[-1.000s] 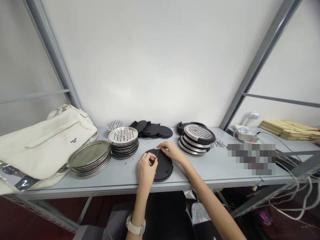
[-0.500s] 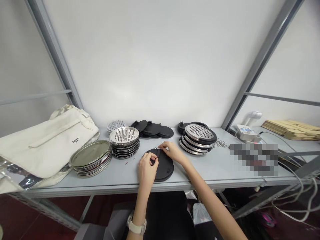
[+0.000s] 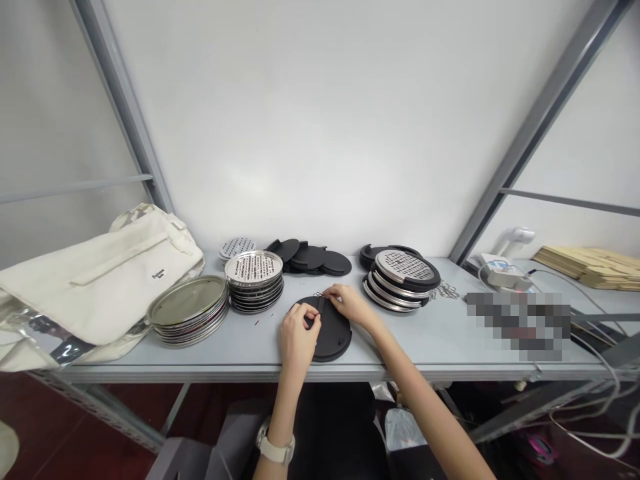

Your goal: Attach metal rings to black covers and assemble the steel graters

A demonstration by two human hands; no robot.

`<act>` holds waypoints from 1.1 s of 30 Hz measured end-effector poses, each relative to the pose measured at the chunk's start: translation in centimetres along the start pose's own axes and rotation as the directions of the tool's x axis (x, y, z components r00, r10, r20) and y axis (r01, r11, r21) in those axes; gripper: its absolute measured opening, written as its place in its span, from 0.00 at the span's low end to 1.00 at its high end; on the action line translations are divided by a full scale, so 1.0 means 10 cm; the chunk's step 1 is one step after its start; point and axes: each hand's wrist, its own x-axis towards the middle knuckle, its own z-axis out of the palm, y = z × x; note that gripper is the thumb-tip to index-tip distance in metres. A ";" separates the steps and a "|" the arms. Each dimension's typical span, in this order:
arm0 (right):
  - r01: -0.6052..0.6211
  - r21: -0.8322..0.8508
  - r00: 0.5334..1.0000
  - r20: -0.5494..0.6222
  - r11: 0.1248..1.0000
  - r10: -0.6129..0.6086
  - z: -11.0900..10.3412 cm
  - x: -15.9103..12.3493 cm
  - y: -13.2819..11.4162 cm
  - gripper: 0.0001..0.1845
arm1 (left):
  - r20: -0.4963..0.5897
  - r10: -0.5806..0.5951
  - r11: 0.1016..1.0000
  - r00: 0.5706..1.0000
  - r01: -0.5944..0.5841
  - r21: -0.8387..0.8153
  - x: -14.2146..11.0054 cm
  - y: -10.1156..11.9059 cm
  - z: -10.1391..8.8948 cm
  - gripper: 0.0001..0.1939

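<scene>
A round black plastic disc (image 3: 330,337) lies flat near the table's front edge, between my hands. Across its upper part runs a narrow black strip (image 3: 321,305), and a small bent metal wire piece (image 3: 319,294) sits at its far rim. My left hand (image 3: 299,335) rests on the disc's left side, thumb and fingers pinched beside the strip; whatever lies between the fingertips is hidden. At the far rim, the fingertips of my right hand (image 3: 349,305) close on the wire piece.
To the left stand a stack of round grater plates (image 3: 254,268), a stack of greenish metal discs (image 3: 190,301) and a cream bag (image 3: 100,280). Black discs (image 3: 335,263) lie behind. Graters in black rims (image 3: 403,267) and wire pieces (image 3: 447,290) are at the right.
The view has shifted slightly, so everything sits a little further right. Both hands keep nearly the same place on the black disc; the wire piece appears slightly turned.
</scene>
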 end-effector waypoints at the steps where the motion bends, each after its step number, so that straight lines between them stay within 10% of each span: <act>1: 0.003 -0.002 1.000 -0.006 1.000 -0.003 0.00 0.00 0.00 0.16 | -0.002 0.004 1.000 1.000 -0.004 0.000 0.00 0.00 0.00 0.03; 33: 0.045 0.149 0.999 -0.009 0.988 -0.044 -0.02 -0.01 -0.02 0.06 | -0.002 0.009 1.000 1.000 -0.010 -0.028 0.00 -0.01 0.00 0.03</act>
